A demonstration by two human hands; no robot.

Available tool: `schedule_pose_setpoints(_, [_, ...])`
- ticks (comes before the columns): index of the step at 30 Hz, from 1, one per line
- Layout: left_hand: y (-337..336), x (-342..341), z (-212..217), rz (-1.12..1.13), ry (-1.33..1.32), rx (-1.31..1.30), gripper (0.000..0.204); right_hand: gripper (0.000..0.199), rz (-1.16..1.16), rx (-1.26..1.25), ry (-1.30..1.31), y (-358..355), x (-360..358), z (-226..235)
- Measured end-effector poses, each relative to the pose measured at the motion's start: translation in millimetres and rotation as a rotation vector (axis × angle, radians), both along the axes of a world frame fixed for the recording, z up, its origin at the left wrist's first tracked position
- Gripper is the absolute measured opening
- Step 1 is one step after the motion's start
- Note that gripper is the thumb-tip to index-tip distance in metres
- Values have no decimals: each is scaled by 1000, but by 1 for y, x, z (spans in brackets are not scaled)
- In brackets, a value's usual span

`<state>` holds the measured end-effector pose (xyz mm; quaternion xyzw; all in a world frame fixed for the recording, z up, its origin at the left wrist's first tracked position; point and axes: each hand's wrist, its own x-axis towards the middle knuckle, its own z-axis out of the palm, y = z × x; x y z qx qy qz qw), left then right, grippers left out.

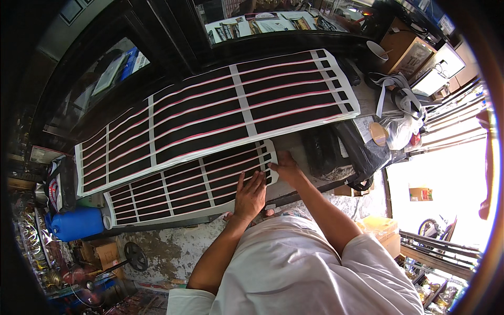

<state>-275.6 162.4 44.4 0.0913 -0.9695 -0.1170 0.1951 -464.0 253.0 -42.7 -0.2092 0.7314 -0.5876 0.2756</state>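
Note:
Two stacks of long white sheets printed with black panels and red lines lie across the counter. My left hand (251,197) rests on the nearer, smaller sheet (186,186) close to its right end, fingers stretched out flat. At that same end my right hand (286,167) is closed at the sheet's edge, thumb on top; its other fingers are partly hidden. Behind, the larger stack of printed sheets (197,113) overlaps the far side of the smaller one. Neither hand touches this larger stack.
A blue jug (79,224) is at the counter's left end. Black plastic-wrapped bundles (362,149), a grey strap (401,89) and a cup (377,51) sit on the right. Behind stands a dark-framed glass cabinet (176,39). A handwheel (136,256) shows below left.

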Motion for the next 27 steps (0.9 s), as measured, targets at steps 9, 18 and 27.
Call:
schedule_pose_setpoints(9, [2,26,-4,-142,-74,94,46,35,239,211,487,-67,-35,29])
schedule_pose_setpoints(18, [-3,134,-6,265,-18,291,39,38,224,292,608,-74,-34,15])
schedule_pose_setpoints(27, [29,238,-26,736,-4,431,30,47,489,574,563,-90,-44,34])
